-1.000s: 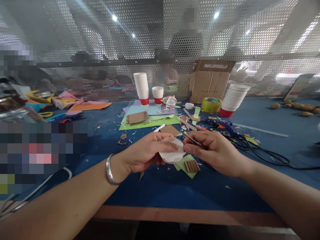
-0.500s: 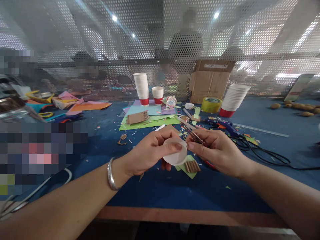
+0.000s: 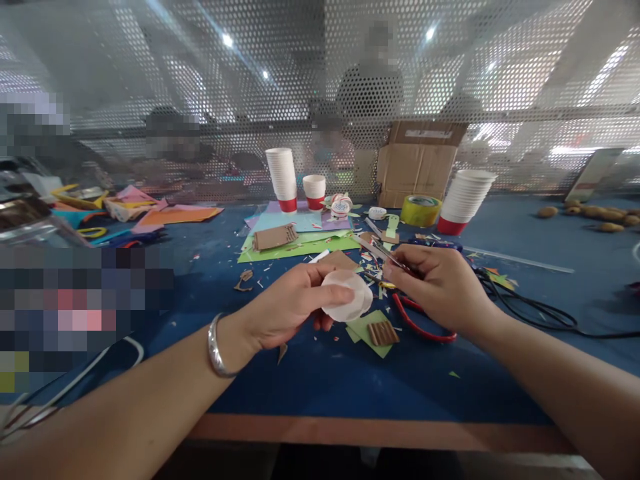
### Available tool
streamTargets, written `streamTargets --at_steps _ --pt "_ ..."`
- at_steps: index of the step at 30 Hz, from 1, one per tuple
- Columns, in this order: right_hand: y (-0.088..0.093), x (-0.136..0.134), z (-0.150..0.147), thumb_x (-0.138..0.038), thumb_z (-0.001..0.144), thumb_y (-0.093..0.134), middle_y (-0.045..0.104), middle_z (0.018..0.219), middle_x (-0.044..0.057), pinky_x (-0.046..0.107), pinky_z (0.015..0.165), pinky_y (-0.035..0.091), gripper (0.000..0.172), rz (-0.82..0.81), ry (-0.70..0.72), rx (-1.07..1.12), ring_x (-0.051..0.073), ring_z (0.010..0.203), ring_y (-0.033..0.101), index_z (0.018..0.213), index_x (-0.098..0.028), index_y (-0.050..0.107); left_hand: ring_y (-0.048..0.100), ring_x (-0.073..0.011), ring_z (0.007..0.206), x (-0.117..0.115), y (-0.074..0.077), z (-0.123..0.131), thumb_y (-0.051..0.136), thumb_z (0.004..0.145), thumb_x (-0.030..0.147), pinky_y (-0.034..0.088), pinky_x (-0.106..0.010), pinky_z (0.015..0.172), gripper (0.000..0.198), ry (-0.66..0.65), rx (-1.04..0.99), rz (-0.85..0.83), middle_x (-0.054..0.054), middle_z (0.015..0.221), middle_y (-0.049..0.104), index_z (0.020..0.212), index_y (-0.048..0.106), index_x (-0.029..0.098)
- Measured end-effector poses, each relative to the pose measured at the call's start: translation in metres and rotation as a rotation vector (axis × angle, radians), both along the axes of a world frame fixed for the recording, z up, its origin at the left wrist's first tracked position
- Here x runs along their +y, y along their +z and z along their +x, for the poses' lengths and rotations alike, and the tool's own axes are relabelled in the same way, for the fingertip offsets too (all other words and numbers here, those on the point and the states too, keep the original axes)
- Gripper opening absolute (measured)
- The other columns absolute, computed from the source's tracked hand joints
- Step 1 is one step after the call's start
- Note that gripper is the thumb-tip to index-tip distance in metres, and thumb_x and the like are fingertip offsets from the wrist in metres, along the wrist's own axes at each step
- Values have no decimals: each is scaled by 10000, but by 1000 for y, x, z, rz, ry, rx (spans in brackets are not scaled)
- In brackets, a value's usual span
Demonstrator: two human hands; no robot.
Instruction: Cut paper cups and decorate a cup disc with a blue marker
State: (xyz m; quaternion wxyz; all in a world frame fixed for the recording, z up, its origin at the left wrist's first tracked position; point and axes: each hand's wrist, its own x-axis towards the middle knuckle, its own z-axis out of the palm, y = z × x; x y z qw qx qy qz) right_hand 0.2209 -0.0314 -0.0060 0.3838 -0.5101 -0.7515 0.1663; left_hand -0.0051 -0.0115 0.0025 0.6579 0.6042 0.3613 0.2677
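My left hand (image 3: 293,303) pinches a round white paper disc (image 3: 346,295) above the blue table (image 3: 320,380). My right hand (image 3: 440,283) is closed around red-handled scissors (image 3: 423,325), whose blades (image 3: 376,249) point away toward the upper left. One red handle loop hangs below the hand. Under the disc lies a green paper scrap with a small piece of brown corrugated card (image 3: 383,332) on it. The two hands are a little apart, the scissors just right of the disc.
Behind them lie green and blue paper sheets (image 3: 295,247) with a corrugated card piece (image 3: 274,236), stacks of white-and-red paper cups (image 3: 283,179) (image 3: 464,201), a yellow tape roll (image 3: 421,210), a cardboard box (image 3: 420,160), a black cable (image 3: 530,307). A perforated screen stands behind, people beyond it.
My right hand has drawn back to the right and upward with the scissors, away from the disc, so a red handle loop now shows. The left hand has kept holding the disc, turning it slightly.
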Motion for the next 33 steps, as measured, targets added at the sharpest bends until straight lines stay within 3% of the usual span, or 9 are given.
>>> streamTargets --at_steps 7,13,18,24,33 --pt "-6 9 5 -349 886 603 544 623 -16 270 557 316 246 26 -104 -212 126 591 444 717 -171 613 515 -58 536 0 -2 -1 719 804 267 386 -166 464 162 84 54 161 2 745 637 914 723 149" --pt "-5 6 2 -431 906 613 576 686 3 274 587 354 294 -15 -92 -18 144 651 471 789 -164 651 504 -72 545 -1 -4 0 685 823 258 386 -177 471 144 118 91 271 15 714 616 928 703 160" --pt "-3 -1 -6 -492 901 630 626 736 22 270 608 401 345 -120 87 151 161 691 531 818 -161 679 473 -77 577 -3 -2 1 666 804 223 362 -196 511 112 115 156 327 13 711 605 872 720 152" --pt "0 -6 -12 -498 889 646 626 720 28 278 600 406 350 -113 123 104 164 679 538 771 -171 682 476 -99 650 -3 -1 2 674 774 220 341 -220 571 126 -6 165 196 -7 729 618 840 734 131" --pt "1 -7 -11 -456 887 651 637 777 18 267 622 420 292 -305 229 223 150 707 546 850 -169 694 625 -151 711 1 2 -3 669 802 220 503 -237 551 172 -106 83 38 -41 844 688 956 713 158"
